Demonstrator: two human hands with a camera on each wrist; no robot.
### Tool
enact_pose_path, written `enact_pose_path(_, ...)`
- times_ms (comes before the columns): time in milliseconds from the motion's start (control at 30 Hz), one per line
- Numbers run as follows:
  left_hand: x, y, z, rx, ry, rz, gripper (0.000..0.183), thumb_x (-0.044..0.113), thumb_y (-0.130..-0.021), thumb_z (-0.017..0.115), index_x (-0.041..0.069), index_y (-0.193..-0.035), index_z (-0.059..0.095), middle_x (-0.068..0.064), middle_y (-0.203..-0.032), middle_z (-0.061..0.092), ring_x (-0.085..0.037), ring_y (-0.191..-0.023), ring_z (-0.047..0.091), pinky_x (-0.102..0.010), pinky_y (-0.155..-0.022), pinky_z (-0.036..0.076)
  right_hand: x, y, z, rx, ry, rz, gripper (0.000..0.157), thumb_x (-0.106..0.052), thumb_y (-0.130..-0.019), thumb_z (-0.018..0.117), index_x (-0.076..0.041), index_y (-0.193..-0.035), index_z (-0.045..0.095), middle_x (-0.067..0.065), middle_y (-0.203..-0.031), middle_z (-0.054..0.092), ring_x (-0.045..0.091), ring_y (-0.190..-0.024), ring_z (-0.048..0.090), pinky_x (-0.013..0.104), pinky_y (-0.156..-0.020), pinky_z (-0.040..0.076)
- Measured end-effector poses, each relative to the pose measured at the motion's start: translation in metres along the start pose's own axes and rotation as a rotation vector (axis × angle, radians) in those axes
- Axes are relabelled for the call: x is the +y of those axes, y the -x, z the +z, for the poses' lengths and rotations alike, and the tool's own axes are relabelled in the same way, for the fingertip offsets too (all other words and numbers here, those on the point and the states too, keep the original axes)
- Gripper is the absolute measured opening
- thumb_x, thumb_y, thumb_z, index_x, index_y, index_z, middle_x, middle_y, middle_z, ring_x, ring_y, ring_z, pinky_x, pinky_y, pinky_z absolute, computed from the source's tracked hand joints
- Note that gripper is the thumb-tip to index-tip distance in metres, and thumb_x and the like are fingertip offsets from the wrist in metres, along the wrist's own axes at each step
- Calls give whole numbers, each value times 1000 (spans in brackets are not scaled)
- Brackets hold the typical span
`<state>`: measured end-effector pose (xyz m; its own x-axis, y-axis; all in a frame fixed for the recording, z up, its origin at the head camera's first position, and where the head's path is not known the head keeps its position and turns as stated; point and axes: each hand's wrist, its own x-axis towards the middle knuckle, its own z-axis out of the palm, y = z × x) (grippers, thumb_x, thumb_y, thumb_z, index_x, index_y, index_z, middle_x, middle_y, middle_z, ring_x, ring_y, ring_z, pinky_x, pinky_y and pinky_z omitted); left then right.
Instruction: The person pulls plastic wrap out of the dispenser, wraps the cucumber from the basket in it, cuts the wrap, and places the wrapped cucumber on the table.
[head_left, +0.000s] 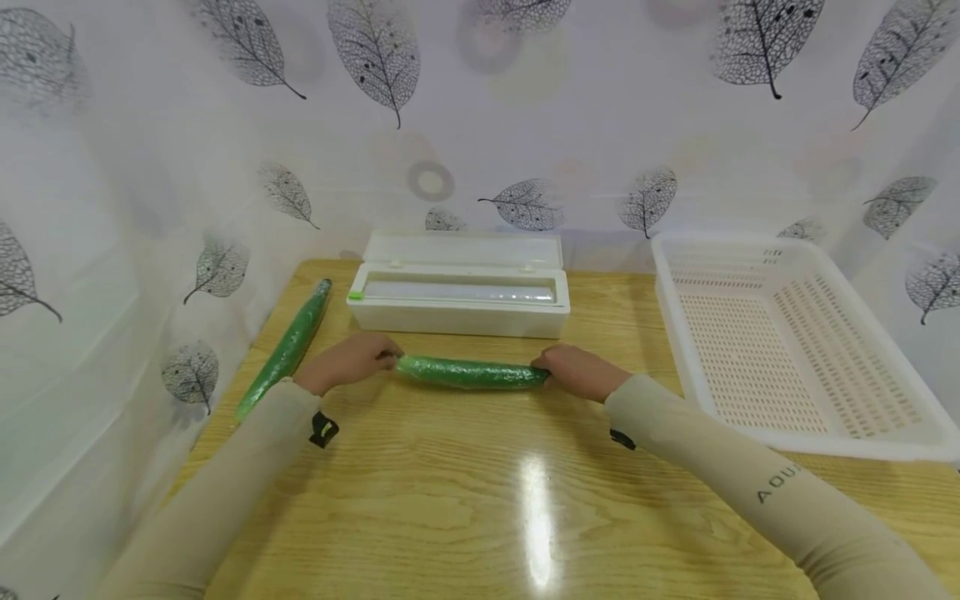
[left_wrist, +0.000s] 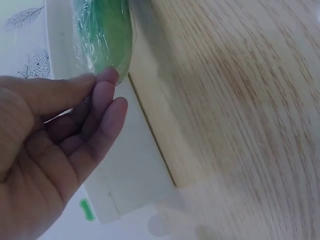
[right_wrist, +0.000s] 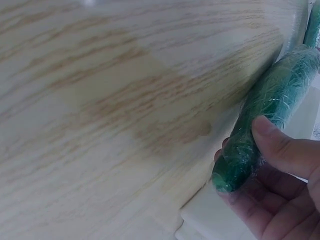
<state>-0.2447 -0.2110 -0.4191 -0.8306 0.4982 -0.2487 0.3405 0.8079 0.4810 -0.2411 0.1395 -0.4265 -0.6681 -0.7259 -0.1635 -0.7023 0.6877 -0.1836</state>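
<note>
A cucumber (head_left: 472, 373) wrapped in clear plastic film is stretched sideways between my two hands, close over the table. My left hand (head_left: 358, 360) pinches its pale end between thumb and fingertips; in the left wrist view that hand (left_wrist: 60, 125) is right at the tip of the film. On the other side my right hand (head_left: 581, 371) grips the dark end. The right wrist view shows its thumb lying along the crinkled film on the cucumber (right_wrist: 270, 102), with the other fingers underneath. Another wrapped cucumber (head_left: 288, 350) lies slantwise beyond my left forearm.
Behind the hands stands a white cling film box (head_left: 457, 319), its lid (head_left: 461, 250) raised and a film roll (head_left: 457, 292) inside. A white slotted basket (head_left: 757, 358) occupies the right side of the wooden table (head_left: 420, 500). A leaf-patterned curtain (head_left: 465, 117) hangs behind.
</note>
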Motion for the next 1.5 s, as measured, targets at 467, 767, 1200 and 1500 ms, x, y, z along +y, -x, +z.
enact_pose_path(467,0,-7,-2,176,33,-26,8,9,-84,69,11,-78,65,-3,-81,67,-15,-77,62,-31,-69,53,-1,-3,-2,-15,24,4,25,-9,-81,70,-2,-104,68,11,-94,68,23,-91,66,31,-77,55)
enact_pose_path(767,16,-12,18,261,-143,103,16,-2,-88,58,2,-94,73,-11,-94,72,-24,-91,67,-37,-81,55,0,-4,-4,2,85,4,22,-3,-84,66,0,-106,65,13,-96,67,24,-90,66,32,-76,56)
enact_pose_path(1200,26,-7,32,88,-310,56,53,6,-88,61,-1,-137,43,-21,-131,50,-34,-115,56,-44,-93,50,3,-7,-1,3,68,50,25,-2,-89,61,3,-113,61,19,-106,60,28,-96,62,33,-79,55)
enact_pose_path(1500,20,-10,37,120,-248,112,59,4,-79,73,-1,-133,50,-14,-106,53,-20,-91,55,-34,-83,52,3,-2,1,64,48,54,31,6,-85,60,3,-116,62,17,-106,60,26,-95,62,33,-82,55)
